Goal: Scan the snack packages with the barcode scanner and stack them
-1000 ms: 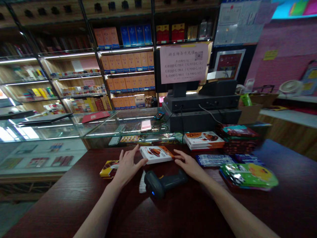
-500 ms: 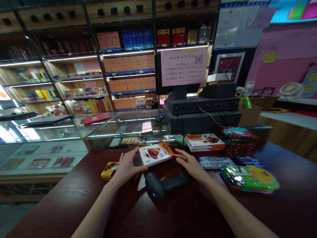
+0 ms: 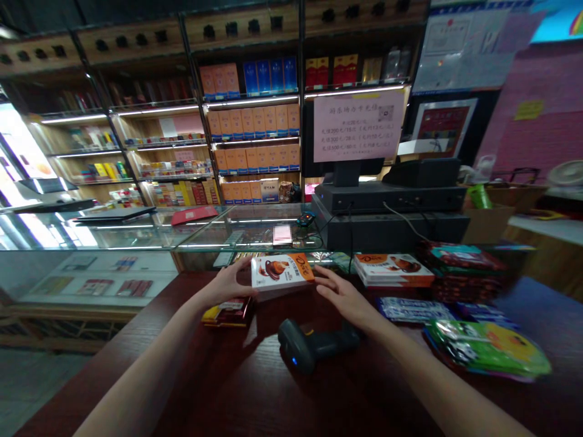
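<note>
A white and orange chocolate box [image 3: 281,273] is held between my two hands over the dark wooden table. My left hand [image 3: 230,282] grips its left end, thumb at the near corner and fingers on the far side. At the right end, the fingertips of my right hand [image 3: 339,291] press against the edge. Below my left hand lie flat yellow and dark red packs [image 3: 229,312], partly covered by the hand. A grey barcode scanner [image 3: 314,343] rests on the table nearer to me, with a small blue light lit.
To the right are stacked chocolate boxes [image 3: 394,271], dark red bags [image 3: 464,270], blue-white packets [image 3: 412,309] and a green bag [image 3: 489,349]. Behind the table stand a glass counter [image 3: 246,227] and a point-of-sale machine [image 3: 392,209] with cables.
My hands have moved the chocolate box left and away from me, over the table. More of the dark red pack shows now. The view has swung left; the scanner lies still.
</note>
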The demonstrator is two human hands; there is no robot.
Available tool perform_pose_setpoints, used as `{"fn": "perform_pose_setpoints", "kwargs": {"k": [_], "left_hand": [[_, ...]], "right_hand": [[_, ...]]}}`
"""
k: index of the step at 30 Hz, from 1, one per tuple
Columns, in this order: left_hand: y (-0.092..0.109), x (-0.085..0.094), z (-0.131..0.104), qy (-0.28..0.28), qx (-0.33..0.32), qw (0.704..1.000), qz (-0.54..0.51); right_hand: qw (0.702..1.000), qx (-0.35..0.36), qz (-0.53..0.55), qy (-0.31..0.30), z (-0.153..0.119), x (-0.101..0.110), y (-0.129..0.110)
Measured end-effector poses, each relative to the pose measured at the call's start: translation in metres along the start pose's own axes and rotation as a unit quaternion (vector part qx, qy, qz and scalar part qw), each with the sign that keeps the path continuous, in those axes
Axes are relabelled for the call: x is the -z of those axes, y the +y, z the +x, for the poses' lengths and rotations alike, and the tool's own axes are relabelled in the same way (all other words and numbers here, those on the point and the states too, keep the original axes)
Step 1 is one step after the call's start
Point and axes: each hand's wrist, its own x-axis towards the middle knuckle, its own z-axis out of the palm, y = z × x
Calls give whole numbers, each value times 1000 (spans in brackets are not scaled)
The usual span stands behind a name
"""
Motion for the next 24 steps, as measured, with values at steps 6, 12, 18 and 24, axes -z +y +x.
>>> {"fn": "perform_pose_setpoints", "kwargs": {"k": [6,12,18,24], "left_hand": [[-17,27,1,-100,-8,982,-159],[-39,44,0,-128,26,971,-199],[-71,55,9,-166,41,961,-219],[-91,54,16,-190,81,959,-193]], "right_hand": [[997,18,39,-62,16,-31,-12],[994,-1,49,-98,31,-61,-18],[991,-85,-76,-65,45,-79,-23],[987,-103,-79,-98,59,-88,-17]]}}
